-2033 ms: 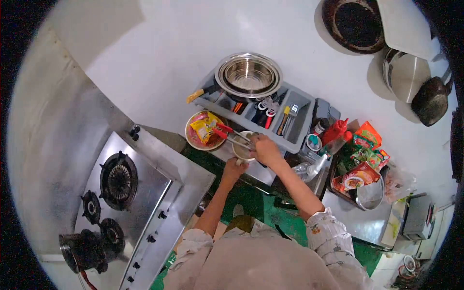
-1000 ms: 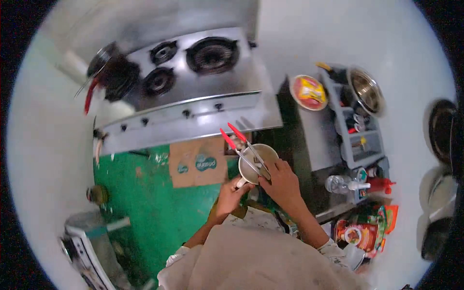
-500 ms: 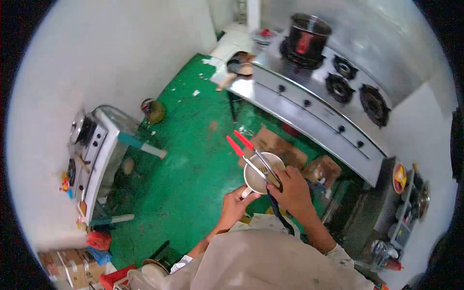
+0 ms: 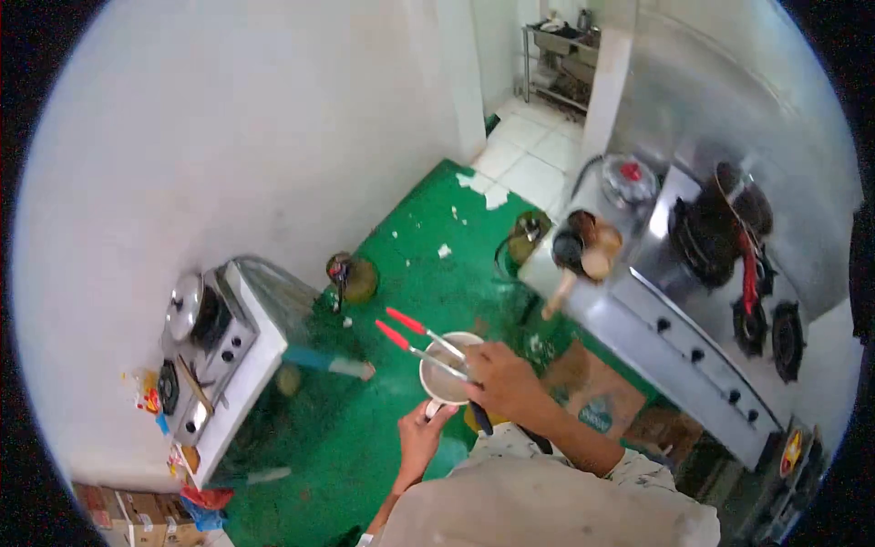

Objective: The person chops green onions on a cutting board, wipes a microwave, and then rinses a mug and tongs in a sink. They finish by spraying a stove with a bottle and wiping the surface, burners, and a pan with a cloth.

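Note:
A white cup (image 4: pixel 427 383) is held in front of my body, with my left hand (image 4: pixel 421 441) closed on its handle from below. My right hand (image 4: pixel 507 381) is closed around metal tongs with red tips (image 4: pixel 394 332) at the right side of the cup. The tongs lie across the cup's mouth, and their red ends stick out past its far left rim, apart from each other. Fingers of the right hand hide the near end of the tongs and part of the cup's rim. What is inside the cup is too blurred to tell.
A steel stove counter (image 4: pixel 674 365) runs along the right with a dark pot (image 4: pixel 706 232). Beside it are a lidded silver pot (image 4: pixel 629 180) and bowls. At left stands another stove (image 4: pixel 239 342) with a lidded pot (image 4: pixel 187 310). Gas cylinders (image 4: pixel 363 281) and flattened cardboard (image 4: pixel 597 387) are on the green floor.
The view has swung left and upward, so the doorway and a rack beyond it now show. Both hands, the cup and the tongs have shifted left and lower in view, still held.

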Demonstrator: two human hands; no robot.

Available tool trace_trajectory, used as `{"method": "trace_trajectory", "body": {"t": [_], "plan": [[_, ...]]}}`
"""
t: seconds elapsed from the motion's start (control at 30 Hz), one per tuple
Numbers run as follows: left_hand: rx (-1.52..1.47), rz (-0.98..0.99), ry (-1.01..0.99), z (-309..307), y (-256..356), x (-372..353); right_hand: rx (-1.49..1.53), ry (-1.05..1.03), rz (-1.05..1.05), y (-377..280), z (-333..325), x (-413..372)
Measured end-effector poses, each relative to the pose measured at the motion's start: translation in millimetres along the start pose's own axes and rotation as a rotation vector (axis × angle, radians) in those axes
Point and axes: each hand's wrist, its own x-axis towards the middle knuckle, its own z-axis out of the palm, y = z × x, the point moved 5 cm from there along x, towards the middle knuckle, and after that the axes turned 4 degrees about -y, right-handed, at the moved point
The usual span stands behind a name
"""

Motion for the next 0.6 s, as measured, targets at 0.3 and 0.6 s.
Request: {"method": "trace_trajectory", "body": {"t": [0.3,0.6], "plan": [[-0.252,0.045,-0.068,-65.7,77.9,228.4,-0.115,0.058,-0.066,31.3,-53.0,245.1],[0.108,0.140,-0.289,-71.0,147.5,507.8,-0.135,0.223,0.159,131.3,-112.2,444.8]]}}
